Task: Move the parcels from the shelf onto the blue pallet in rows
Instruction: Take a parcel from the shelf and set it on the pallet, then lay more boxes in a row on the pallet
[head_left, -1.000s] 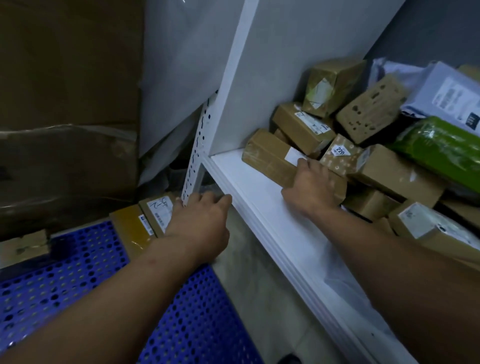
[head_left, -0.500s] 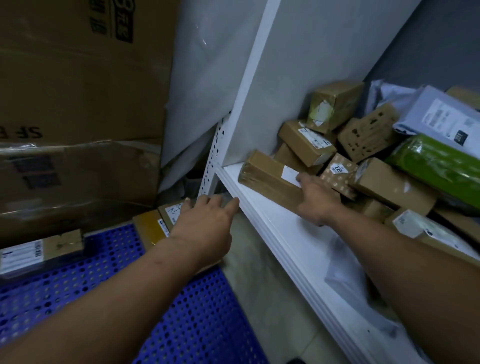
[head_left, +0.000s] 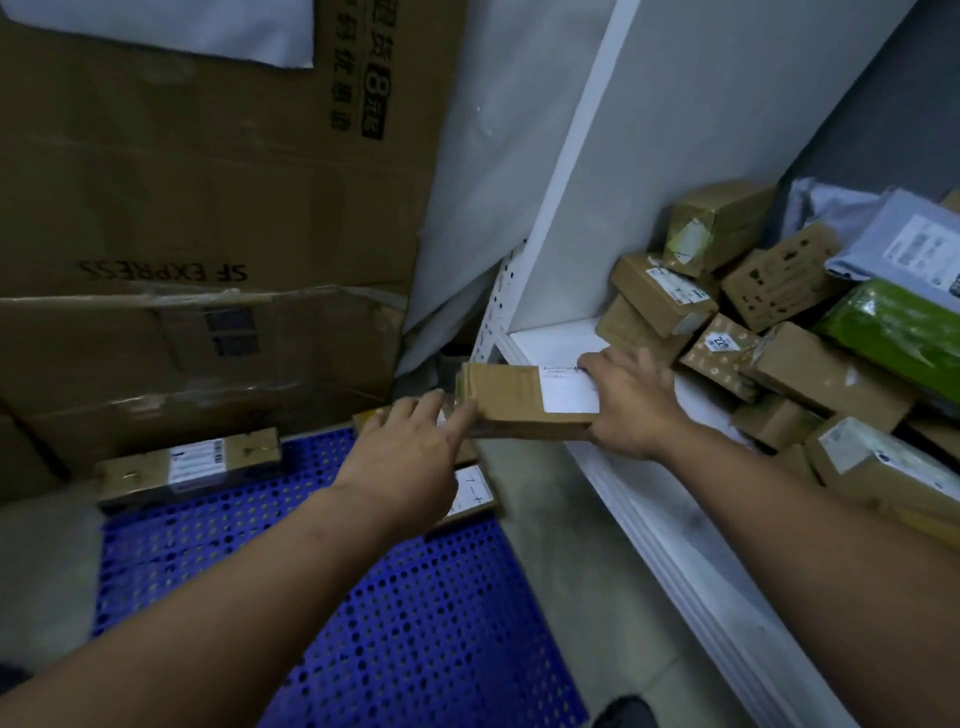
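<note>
Two hands are engaged with one long brown parcel (head_left: 524, 397), which is held level past the white shelf (head_left: 675, 499) edge, partly over the gap toward the blue pallet (head_left: 363, 613). The right hand (head_left: 631, 402) is clamped on its labelled end, apparently to carry the weight; the left hand (head_left: 410, 447), fingers spread, touches the far end, probably to steady it. A flat labelled parcel (head_left: 189, 465) already lies along the pallet's back edge, suggesting a row being started. Many parcels (head_left: 779, 364) remain heaped on the shelf.
</note>
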